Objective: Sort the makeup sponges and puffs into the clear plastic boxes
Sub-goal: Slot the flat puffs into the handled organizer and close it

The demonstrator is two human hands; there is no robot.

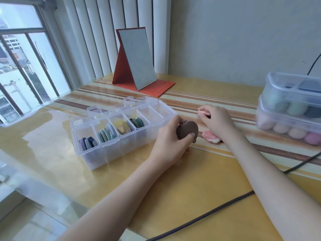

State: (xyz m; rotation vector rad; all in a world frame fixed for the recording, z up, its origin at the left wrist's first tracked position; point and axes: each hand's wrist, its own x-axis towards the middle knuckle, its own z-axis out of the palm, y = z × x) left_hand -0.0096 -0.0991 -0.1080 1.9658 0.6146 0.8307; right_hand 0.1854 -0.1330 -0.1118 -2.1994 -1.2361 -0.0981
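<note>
A yellow table [182,188] with brown stripes is set against a pale wall, with a window [20,66] and white vertical blinds [104,35] to the left. A red folding mirror [137,61] is stood upright near the back edge of the table. A dark cable [199,216] is laid across the near part of the table.

An open clear box [121,133] with six compartments is placed left of centre, its lid folded back. Flat puffs are stood on edge in four compartments: purple and blue puffs [87,143] in the nearest, grey-blue puffs [106,133] in the next, yellow-olive puffs [124,128] in the third and dark green puffs [137,122] in the fourth. Nothing can be made out in the two far compartments.

A brown puff [188,130] is held in the left hand [171,145], just beside the right end of the box, with the thumb pressed on its face and the fingers curled behind it. A pink puff [203,113] is pinched by the fingertips of the right hand [216,121], further back on the table. Another pink and white puff [211,137] is lying on the table under the right wrist, between the two hands.

At the right edge, two closed clear boxes [291,108] are stacked. Pink round sponges [295,133] are seen through the lower one, green sponges [295,107] through the upper.
</note>
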